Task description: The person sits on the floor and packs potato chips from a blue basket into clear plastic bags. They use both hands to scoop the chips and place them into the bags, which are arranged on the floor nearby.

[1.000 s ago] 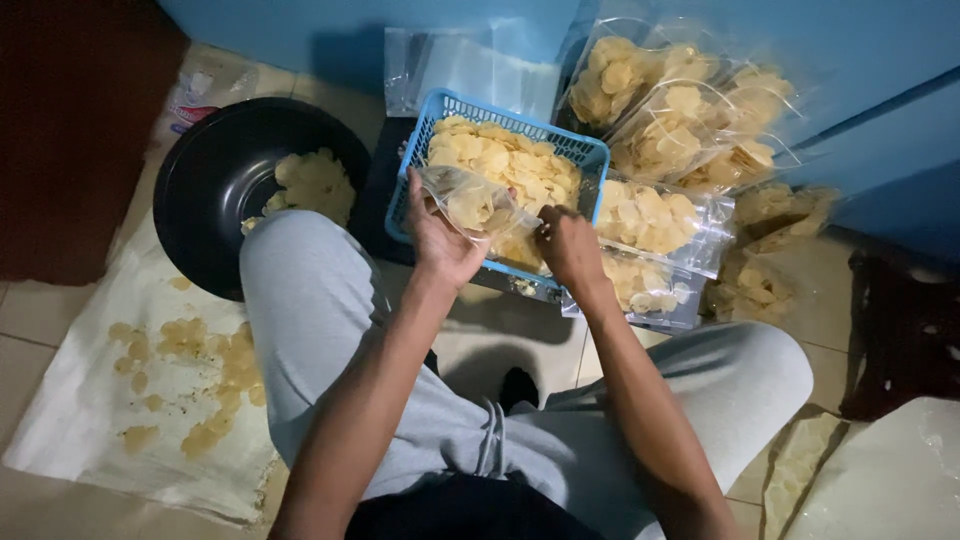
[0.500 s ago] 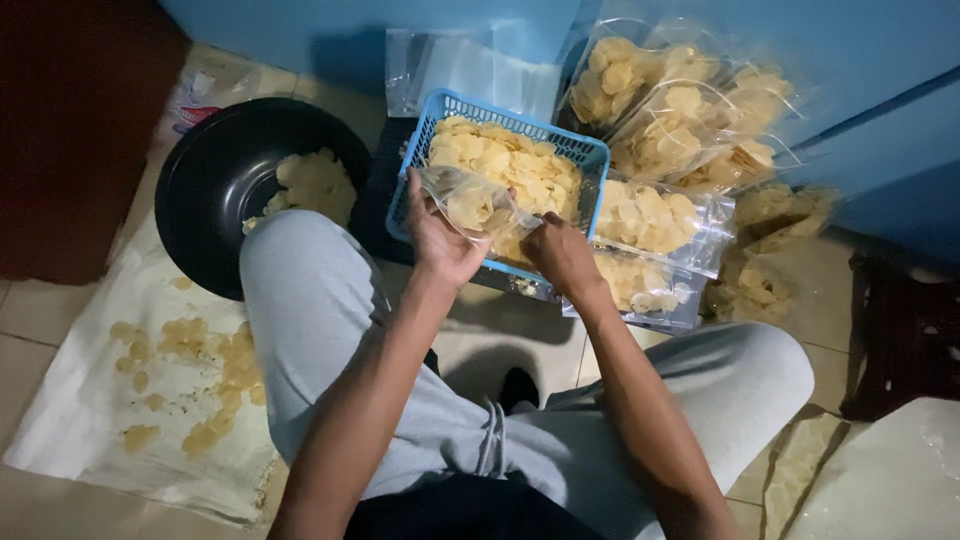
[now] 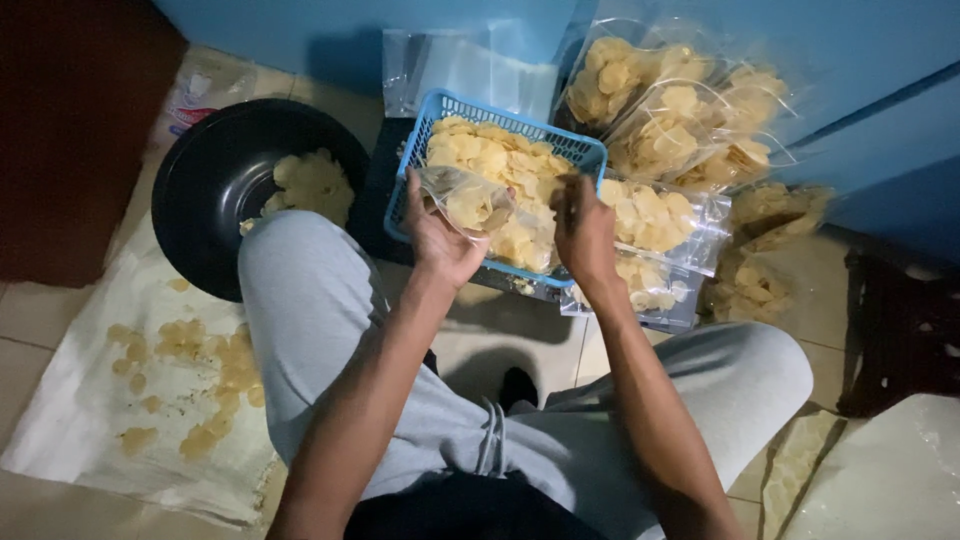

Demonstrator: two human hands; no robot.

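I sit on the floor over a blue plastic basket (image 3: pixel 420 150) heaped with pale yellow chips (image 3: pixel 495 160). My left hand (image 3: pixel 440 240) grips a clear plastic bag (image 3: pixel 470 200) partly filled with chips, held over the basket's near edge. Just right of the bag, my right hand (image 3: pixel 585 230) hovers above the chips with its fingers pinched together; whether chips are between them is hard to tell.
A black round pan (image 3: pixel 215 185) with some chips stands at the left. Filled clear chip bags (image 3: pixel 670 130) are piled to the right against a blue wall. A white sheet (image 3: pixel 120 390) with scattered chips lies on the tiled floor. Empty plastic bags (image 3: pixel 460 65) lie behind the basket.
My right hand has lifted from the bag's side and moved a little up over the basket. My left hand keeps hold of the bag.
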